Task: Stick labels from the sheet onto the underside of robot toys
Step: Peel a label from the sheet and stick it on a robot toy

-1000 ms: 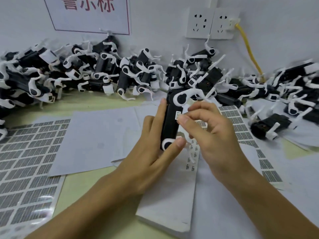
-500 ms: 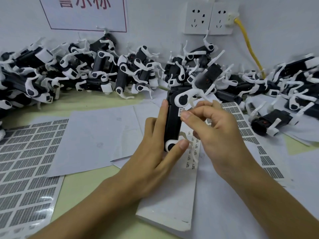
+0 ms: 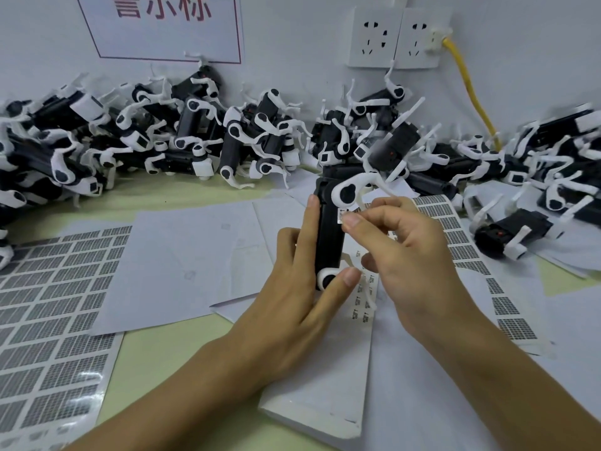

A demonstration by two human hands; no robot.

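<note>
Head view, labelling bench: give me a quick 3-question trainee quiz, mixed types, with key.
1. Multiple choice: the left hand grips what? A) a sheet of labels B) a black toy robot C) the yellow cable
2. True or false: the right hand holds its fingertips at a small white label on the toy's black body.
3. Fill in: the pile of toys lies along the ____ at the back of the table.

Key: 1 B. 2 true. 3 wall.
</note>
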